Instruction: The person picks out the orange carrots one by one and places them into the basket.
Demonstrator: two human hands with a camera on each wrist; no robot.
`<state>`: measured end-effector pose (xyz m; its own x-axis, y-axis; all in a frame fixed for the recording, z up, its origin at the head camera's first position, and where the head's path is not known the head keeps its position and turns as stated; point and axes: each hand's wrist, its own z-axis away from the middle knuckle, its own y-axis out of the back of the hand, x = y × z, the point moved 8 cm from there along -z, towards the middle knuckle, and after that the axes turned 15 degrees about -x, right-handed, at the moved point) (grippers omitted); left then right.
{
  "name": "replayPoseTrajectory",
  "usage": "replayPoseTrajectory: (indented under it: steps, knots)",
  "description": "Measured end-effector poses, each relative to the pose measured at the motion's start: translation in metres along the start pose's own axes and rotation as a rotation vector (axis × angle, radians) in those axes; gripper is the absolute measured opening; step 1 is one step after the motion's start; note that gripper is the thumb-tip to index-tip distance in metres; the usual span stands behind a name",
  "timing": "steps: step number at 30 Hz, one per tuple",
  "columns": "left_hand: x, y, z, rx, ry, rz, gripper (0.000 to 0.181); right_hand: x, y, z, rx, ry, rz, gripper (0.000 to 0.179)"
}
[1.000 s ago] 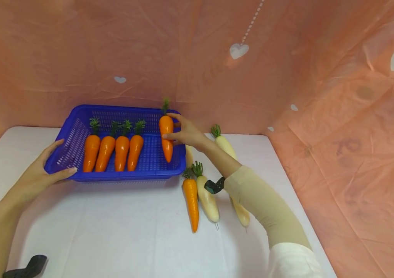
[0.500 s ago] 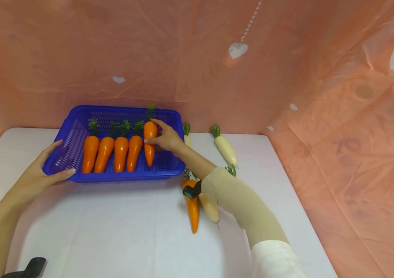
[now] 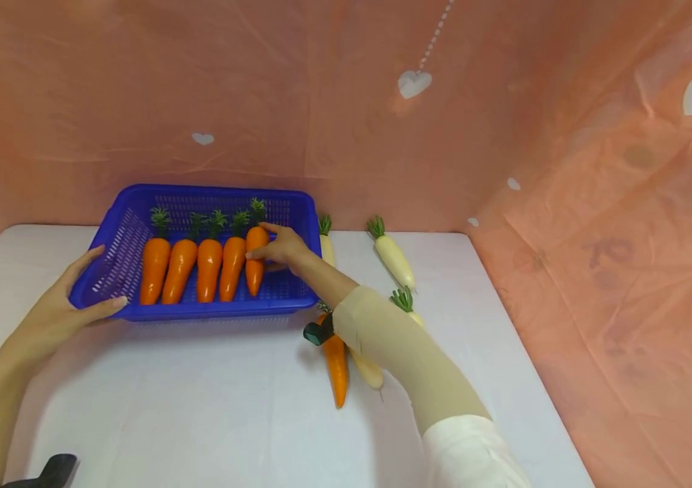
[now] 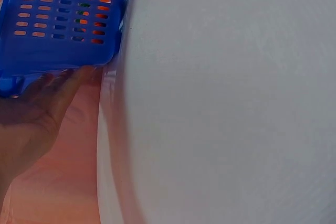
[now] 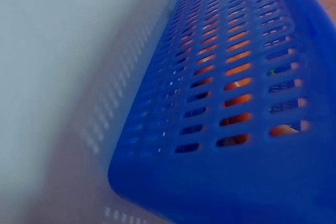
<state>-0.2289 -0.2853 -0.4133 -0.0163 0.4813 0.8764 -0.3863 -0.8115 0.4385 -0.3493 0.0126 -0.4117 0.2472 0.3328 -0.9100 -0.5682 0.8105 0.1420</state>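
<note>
A blue slotted basket [image 3: 217, 310] stands at the table's back left, a row of several orange carrots [image 3: 178, 271] lying side by side in it, green tops towards the back. My left hand [image 3: 68, 305] grips its left end, thumb over the front rim; the left wrist view has the fingers along the basket's [image 4: 58, 51] edge. Inside the basket my right hand [image 3: 285, 247] holds the rightmost carrot [image 3: 255, 274] between thumb and fingers, close beside its neighbour. The right wrist view shows mainly the basket's [image 5: 226, 182] outer wall, orange visible through the slots.
Several white radishes [image 3: 394, 261] lie right of the basket, some partly covered by the right arm. Another carrot [image 3: 336, 369] lies in front of the basket's right corner, beneath the right wrist camera [image 3: 318, 332]. An orange cloth [image 3: 346, 122] hangs behind the white table [image 3: 199, 400].
My right hand has carried the carrot leftward and down into the basket, to the right end of the row; its tip now sits near the basket's floor. My left hand keeps its grip.
</note>
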Motion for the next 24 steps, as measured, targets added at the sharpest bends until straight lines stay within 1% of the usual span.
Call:
replayPoseTrajectory:
  steps: [3,6,11,13,15,19,22,24]
  knots:
    - [-0.001,0.000,0.000,-0.005,-0.002,0.015,0.091,0.003,-0.003,0.001,-0.030,-0.050,-0.079,0.080]
    - [-0.003,0.000,0.000,-0.008,0.001,0.023,0.090,0.006,-0.005,0.000,-0.064,-0.086,-0.125,0.081]
    - [-0.005,-0.001,-0.001,-0.008,-0.007,0.025,0.090,0.007,-0.006,0.003,-0.130,-0.088,-0.174,0.083]
    - [-0.006,-0.002,-0.001,-0.010,-0.008,0.037,0.089,0.004,-0.004,0.007,-0.142,-0.071,-0.181,0.082]
    - [-0.005,-0.003,-0.001,-0.010,-0.007,0.040,0.089,0.000,-0.001,0.012,-0.143,-0.045,-0.165,0.081]
    - [-0.002,-0.002,0.000,-0.004,-0.005,0.035,0.089,-0.012,0.006,0.025,-0.143,0.036,-0.133,0.076]
    - [0.000,-0.001,0.001,-0.004,-0.003,0.037,0.089,-0.016,0.010,0.040,-0.162,0.099,-0.135,0.072]
    - [0.000,-0.002,0.002,-0.007,0.002,0.039,0.088,-0.017,0.014,0.053,-0.159,0.130,-0.140,0.067]
